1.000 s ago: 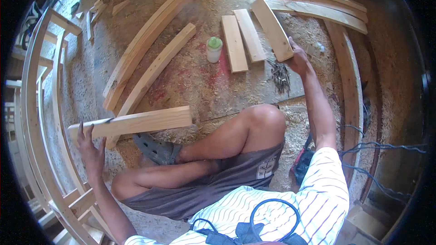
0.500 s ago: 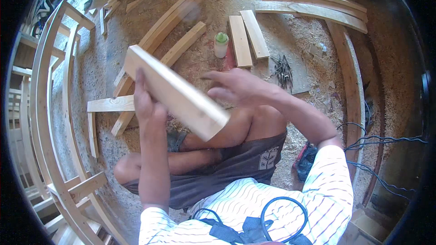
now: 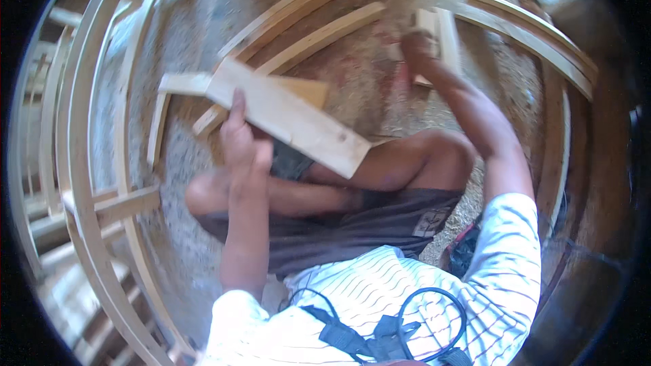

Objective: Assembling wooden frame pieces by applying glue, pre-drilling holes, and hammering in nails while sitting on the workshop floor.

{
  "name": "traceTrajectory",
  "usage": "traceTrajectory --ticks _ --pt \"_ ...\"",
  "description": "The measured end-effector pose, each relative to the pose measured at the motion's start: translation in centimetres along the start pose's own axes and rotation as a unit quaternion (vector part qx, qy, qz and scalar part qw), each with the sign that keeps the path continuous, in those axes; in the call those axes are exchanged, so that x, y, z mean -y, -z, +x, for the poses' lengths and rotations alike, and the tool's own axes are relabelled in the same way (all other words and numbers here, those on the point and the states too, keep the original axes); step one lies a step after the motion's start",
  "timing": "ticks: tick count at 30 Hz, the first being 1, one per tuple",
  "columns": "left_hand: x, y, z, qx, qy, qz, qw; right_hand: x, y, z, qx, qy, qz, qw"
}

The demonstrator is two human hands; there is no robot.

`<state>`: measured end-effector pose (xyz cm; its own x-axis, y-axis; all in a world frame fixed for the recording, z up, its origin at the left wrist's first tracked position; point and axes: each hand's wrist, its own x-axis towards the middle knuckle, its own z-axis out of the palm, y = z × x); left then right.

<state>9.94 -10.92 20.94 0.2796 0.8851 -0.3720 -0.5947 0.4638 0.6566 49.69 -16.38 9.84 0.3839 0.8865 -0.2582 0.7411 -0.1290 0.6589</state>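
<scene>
My left hand (image 3: pixel 245 139) grips a pale wooden board (image 3: pixel 291 115) by its near side, with the thumb lying along its face. The board is held aslant above my crossed legs, its lower right end over my shin. My right hand (image 3: pixel 417 47) reaches far out to the right, beside two short wooden boards (image 3: pixel 447 37) on the floor. Its fingers look curled, though motion smears them. A pale shape shows at their left, where the green-capped bottle stood; what they hold cannot be made out.
Behind the held board lies a yellowish wood piece (image 3: pixel 308 89). Curved beams (image 3: pixel 305 7) rest on the floor ahead, and more curved beams (image 3: pixel 529 34) lie at the far right. A tall wooden frame (image 3: pixel 85 163) stands along my left. A dark bag-like thing (image 3: pixel 464 254) sits by my right elbow.
My right hand has moved from near the held board out to the right and away from me. The left hand has turned the board so its broad face shows. The whole view has shifted.
</scene>
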Motion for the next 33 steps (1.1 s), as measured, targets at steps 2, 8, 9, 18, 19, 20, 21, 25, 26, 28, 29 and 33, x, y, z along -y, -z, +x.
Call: traceTrajectory --ticks 2,8,9,18,19,20,21,25,26,28,29,33 --pt "-0.4 0.9 0.4 -0.032 -0.008 -0.028 0.999 -3.8 1.2 -2.1 0.010 0.000 0.321 0.947" --pt "-1.5 1.6 -0.5 -0.015 -0.031 -0.081 0.996 -7.9 3.9 -10.1 0.011 -0.079 0.849 0.522" --pt "-1.5 1.3 -0.9 -0.008 -0.038 -0.072 0.997 -8.1 4.6 -11.1 -0.048 -0.069 0.898 0.433" --pt "-0.1 -0.6 -4.8 0.053 -0.161 0.023 0.985 -7.7 14.0 -14.5 -0.312 -0.071 0.936 0.146" --pt "0.0 -0.5 -5.1 0.036 -0.153 0.024 0.987 -7.8 15.0 -15.1 -0.306 -0.110 0.937 0.124" --pt "0.1 -0.5 -5.3 0.053 -0.164 0.043 0.984 -7.8 16.1 -15.9 -0.264 0.034 0.961 0.080" --pt "0.2 -0.5 -5.5 0.072 -0.175 0.062 0.980 -7.7 17.2 -16.8 -0.227 0.170 0.958 0.037" --pt "0.6 -0.7 -6.4 0.069 -0.212 0.125 0.967 -6.0 22.7 -18.6 -0.187 0.311 0.931 0.048" --pt "0.9 -0.7 -6.9 0.098 -0.241 0.165 0.951 -5.3 23.7 -18.9 -0.236 0.301 0.923 0.045" --pt "1.4 -0.6 -7.6 0.128 -0.272 0.199 0.933 -4.0 25.4 -18.9 -0.287 0.293 0.911 0.047" --pt "1.7 -0.5 -8.0 0.154 -0.252 0.219 0.930 -3.6 25.9 -18.7 -0.313 0.334 0.889 0.036" --pt "2.2 0.1 -8.5 0.177 -0.251 0.235 0.922 -4.1 23.9 -17.3 -0.237 0.362 0.901 0.037"
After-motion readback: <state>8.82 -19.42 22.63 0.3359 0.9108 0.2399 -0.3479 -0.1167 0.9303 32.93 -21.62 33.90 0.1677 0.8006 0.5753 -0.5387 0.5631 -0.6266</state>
